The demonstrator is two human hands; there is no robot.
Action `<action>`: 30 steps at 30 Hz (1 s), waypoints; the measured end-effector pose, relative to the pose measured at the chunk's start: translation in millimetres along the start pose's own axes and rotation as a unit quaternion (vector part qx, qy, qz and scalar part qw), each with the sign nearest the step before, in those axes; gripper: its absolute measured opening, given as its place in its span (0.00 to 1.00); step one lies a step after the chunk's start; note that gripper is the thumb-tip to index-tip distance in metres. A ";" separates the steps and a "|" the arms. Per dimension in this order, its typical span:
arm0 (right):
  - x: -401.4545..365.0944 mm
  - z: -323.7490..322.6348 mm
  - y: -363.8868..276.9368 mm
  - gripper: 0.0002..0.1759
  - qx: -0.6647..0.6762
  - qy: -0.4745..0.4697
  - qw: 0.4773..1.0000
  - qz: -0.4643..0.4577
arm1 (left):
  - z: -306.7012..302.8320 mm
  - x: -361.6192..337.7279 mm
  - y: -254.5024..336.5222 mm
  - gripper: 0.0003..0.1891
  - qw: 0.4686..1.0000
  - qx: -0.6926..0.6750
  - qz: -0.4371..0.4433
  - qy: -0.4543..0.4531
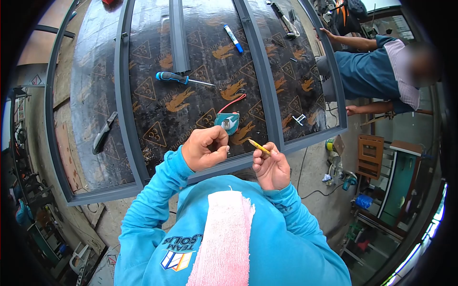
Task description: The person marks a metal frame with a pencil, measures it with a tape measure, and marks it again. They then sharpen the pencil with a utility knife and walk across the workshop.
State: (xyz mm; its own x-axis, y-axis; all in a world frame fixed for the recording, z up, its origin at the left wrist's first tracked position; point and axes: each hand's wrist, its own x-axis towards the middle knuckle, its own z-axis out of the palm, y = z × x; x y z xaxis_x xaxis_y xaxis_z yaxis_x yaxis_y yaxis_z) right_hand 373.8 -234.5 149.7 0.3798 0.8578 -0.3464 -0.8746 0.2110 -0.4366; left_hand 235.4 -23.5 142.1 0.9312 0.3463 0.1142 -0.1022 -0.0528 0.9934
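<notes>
My right hand (pixel 272 168) pinches a short yellow pencil (pixel 260 147), its sharpened tip pointing up and left. Close by on the left, my left hand (pixel 206 148) has its fingers curled in with the thumb near them; whatever it may hold is too small to make out. Just beyond that hand a teal tape measure (pixel 227 123) with a red strap lies on the dark printed board (pixel 157 112). Farther up are a blue-handled screwdriver (pixel 179 78) and a blue and white marker (pixel 233 39). Both hands are above the near edge of a grey metal frame (pixel 224 167).
A knife (pixel 105 133) lies on the left of the board. At the right are a small white metal piece (pixel 299 119) and a longer tool (pixel 285 20). A loose grey profile (pixel 179 38) lies between the bars. Another person (pixel 369 71) touches the frame's right side.
</notes>
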 end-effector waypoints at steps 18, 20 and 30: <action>1.7 12.9 11.4 0.12 -0.090 -0.010 0.996 -0.029 | 17.2 11.1 3.9 0.05 0.994 0.072 0.069 0.033; 2.5 13.0 12.4 0.12 -0.083 -0.014 0.996 -0.025 | 15.1 11.2 4.6 0.04 0.996 0.052 0.073 0.029; 11.1 8.2 7.9 0.12 0.033 0.076 0.997 -0.013 | 7.7 -0.8 -21.0 0.05 0.990 -0.129 -0.050 0.021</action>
State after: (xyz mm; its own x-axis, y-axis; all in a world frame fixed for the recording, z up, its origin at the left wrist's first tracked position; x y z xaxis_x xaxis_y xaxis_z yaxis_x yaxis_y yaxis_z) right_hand 368.7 -219.5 149.2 0.4387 0.7723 -0.4595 -0.8800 0.2659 -0.3935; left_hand 239.4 -29.9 121.0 0.9261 0.3772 0.0095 -0.1006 0.2227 0.9697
